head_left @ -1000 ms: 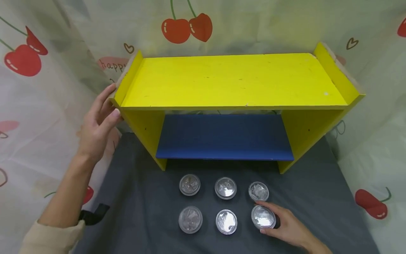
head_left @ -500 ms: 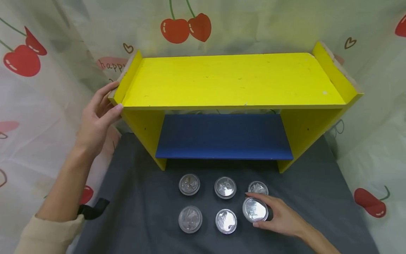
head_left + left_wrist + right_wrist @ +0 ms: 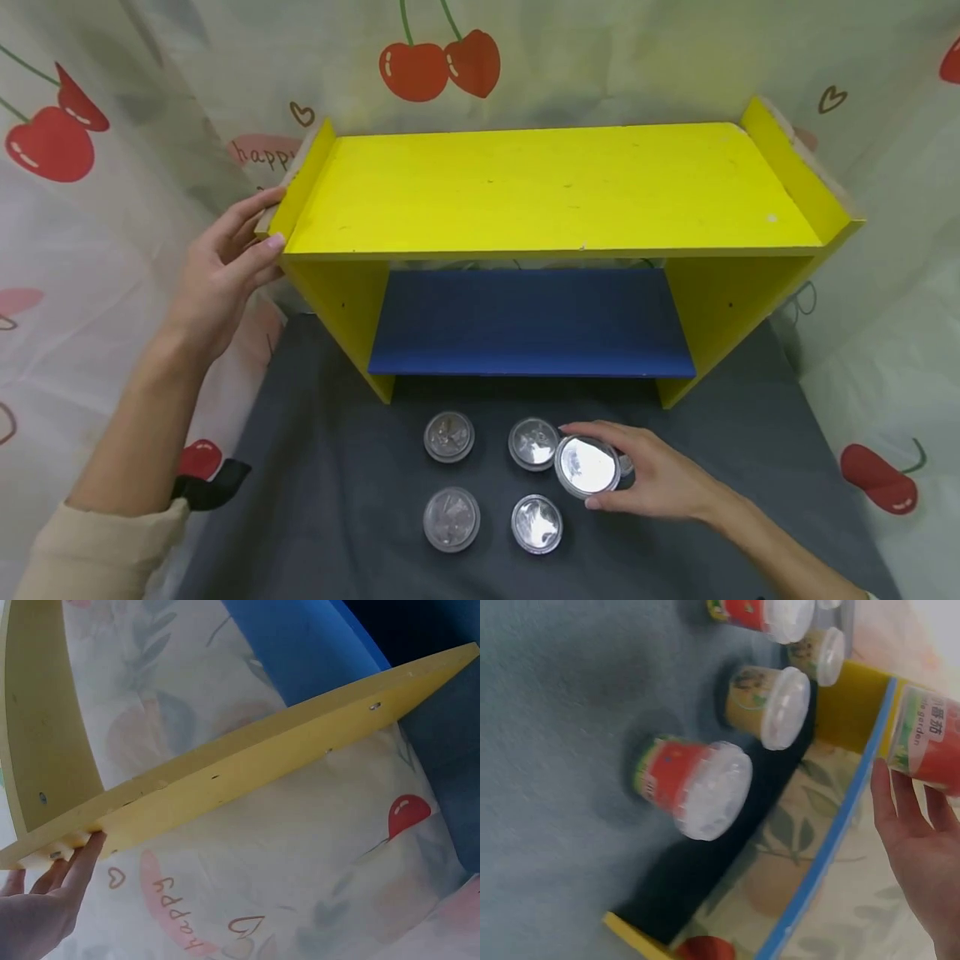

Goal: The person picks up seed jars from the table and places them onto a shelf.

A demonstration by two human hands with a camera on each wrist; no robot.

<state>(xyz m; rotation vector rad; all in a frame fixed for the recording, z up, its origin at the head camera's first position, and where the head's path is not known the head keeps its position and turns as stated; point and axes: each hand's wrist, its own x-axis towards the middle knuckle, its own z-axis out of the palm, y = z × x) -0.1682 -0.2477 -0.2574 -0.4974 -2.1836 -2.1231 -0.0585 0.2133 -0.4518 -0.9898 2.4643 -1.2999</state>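
My right hand grips a lidded plastic cup around its side, raised off the cloth. In the right wrist view this cup has a red and green label, and the blue board's edge appears beside it. Several similar lidded cups stand on the cloth, among them a front one and a back one. Another cup is mostly hidden by my right hand. My left hand touches the upper left corner of a yellow shelf, its extended fingers against the outer side panel.
Beneath the yellow top runs a lower blue board. Dark grey cloth covers the table. A cherry-printed curtain hangs behind and at both sides of the shelf.
My right hand has lifted the cup from the front right spot and carried it up and left toward the shelf. My left hand has shifted slightly at the shelf's corner.
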